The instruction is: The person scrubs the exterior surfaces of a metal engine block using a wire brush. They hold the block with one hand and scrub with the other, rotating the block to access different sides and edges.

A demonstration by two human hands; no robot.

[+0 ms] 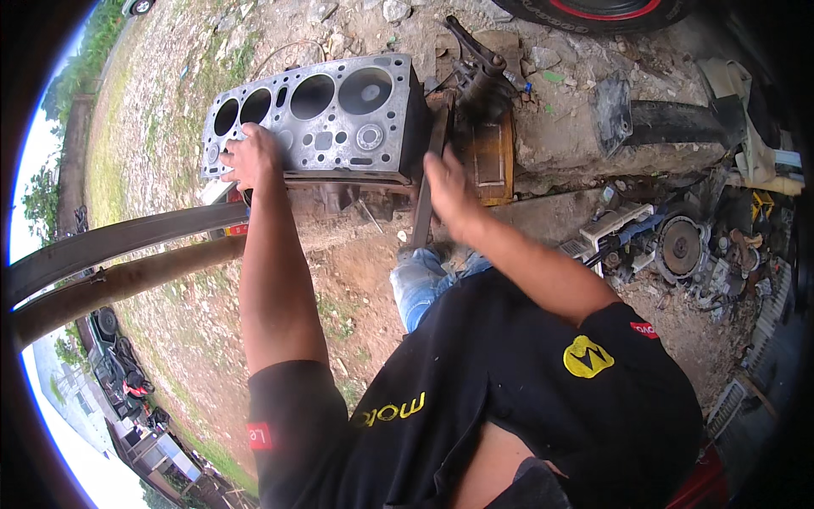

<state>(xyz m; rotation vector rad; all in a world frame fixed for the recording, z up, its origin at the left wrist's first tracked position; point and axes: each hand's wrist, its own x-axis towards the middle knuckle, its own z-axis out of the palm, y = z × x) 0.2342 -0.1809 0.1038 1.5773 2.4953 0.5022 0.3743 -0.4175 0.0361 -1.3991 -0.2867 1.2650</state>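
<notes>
A grey metal engine block with several large round cylinder bores lies before me, its flat deck face up. My left hand rests on the deck near the left end, fingers spread beside the two leftmost bores. My right hand is at the right of the block, against a long flat bar, probably metal, that runs along the block's right end; its fingers are partly hidden and blurred, so whether they grip the bar is unclear.
A dark greasy mechanical part stands right of the block by a wooden panel. A tyre is at the top. Old engine parts lie at the right. A post and a beam extend left.
</notes>
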